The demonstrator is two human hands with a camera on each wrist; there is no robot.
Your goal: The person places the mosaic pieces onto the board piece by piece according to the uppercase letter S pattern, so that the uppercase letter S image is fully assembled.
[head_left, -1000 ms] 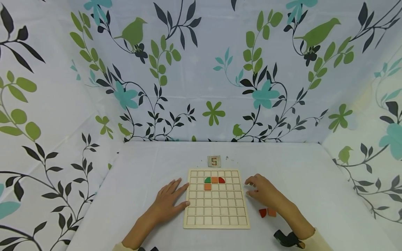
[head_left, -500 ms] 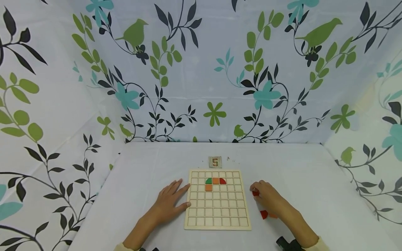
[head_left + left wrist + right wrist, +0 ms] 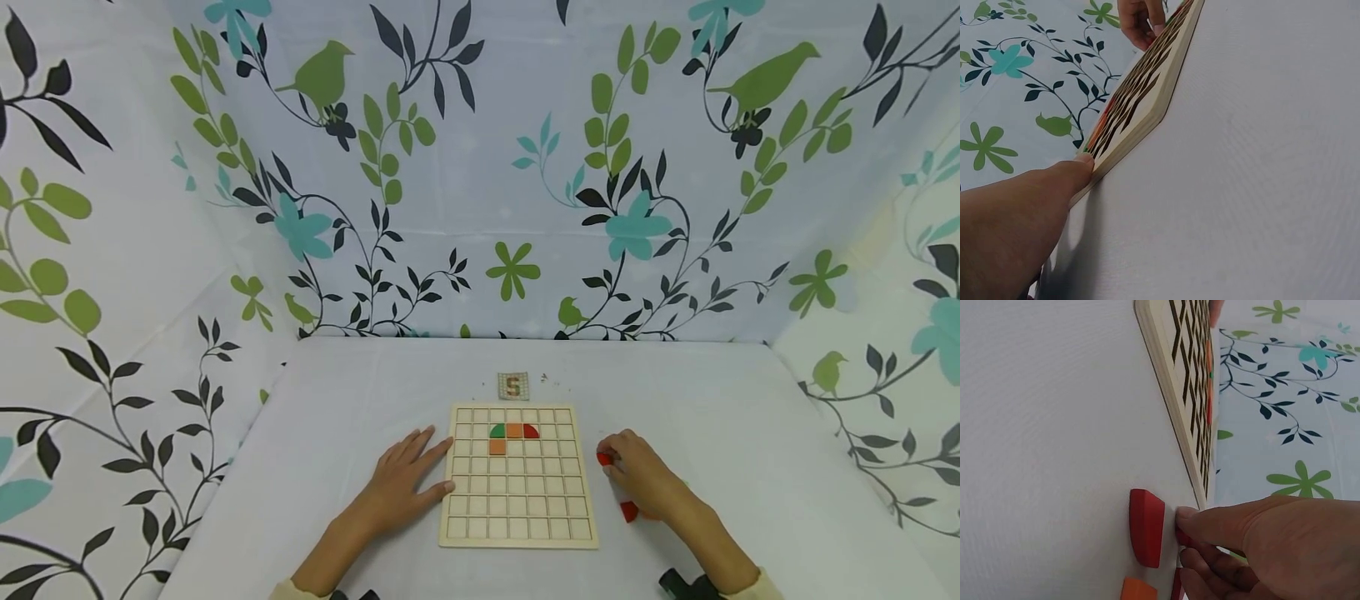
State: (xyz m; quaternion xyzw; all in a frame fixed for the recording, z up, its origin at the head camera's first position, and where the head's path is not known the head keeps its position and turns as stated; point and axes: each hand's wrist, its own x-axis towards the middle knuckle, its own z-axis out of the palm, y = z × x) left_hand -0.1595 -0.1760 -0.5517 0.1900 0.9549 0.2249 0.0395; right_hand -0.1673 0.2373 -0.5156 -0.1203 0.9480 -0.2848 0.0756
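A wooden grid board (image 3: 517, 505) lies on the white table. Fingers spread, my left hand (image 3: 401, 479) touches its left edge with thumb and fingertips. To the right of the board, my right hand (image 3: 641, 475) pinches a small red block (image 3: 604, 459) between thumb and fingers, close over the table. Near that hand lies a red quarter-round block (image 3: 1146, 528), with an orange block (image 3: 1138, 589) beside it, partly cut off in the right wrist view. Set in the grid are a green quarter-round block (image 3: 498, 431), two orange square blocks (image 3: 514, 430) and a red quarter-round block (image 3: 531, 431).
Just behind the board sits a small card (image 3: 513, 386) with an S-like figure on it, and a few tiny specks lie to its right. A leaf-and-bird patterned cloth (image 3: 450, 250) hangs behind and at both sides of the table.
My right hand has drawn back slightly to the right from the board's edge, and the red block now shows in its fingertips. My left hand stays at the board.
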